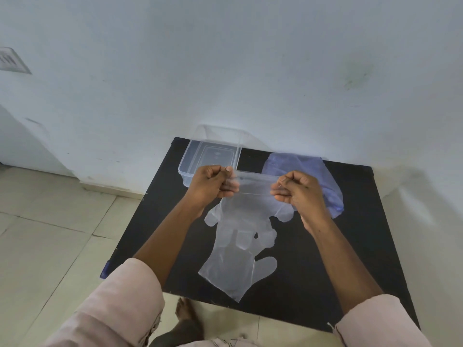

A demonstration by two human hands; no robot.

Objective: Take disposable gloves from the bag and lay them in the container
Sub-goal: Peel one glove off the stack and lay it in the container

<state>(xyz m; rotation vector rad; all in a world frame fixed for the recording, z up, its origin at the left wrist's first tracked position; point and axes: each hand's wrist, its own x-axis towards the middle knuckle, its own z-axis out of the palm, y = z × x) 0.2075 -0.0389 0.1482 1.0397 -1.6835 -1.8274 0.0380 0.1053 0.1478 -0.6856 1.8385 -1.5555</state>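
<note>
I hold a clear disposable glove (253, 196) stretched by its cuff above the black table (350, 234). My left hand (213, 182) pinches the cuff's left end and my right hand (298, 189) pinches its right end. The glove's fingers hang down toward me. Under it a second clear glove (233, 266) lies flat on the table, thumb pointing right. The clear plastic container (190, 159) stands at the table's far left corner, just beyond my left hand. The bluish plastic bag (323, 176) lies at the far right, partly hidden by my right hand.
The table stands against a white wall. Beige floor tiles (50, 234) lie to the left and below the table's near edge. A bare foot (185, 311) shows under the near edge. Pale pink sleeves cover both of my upper arms.
</note>
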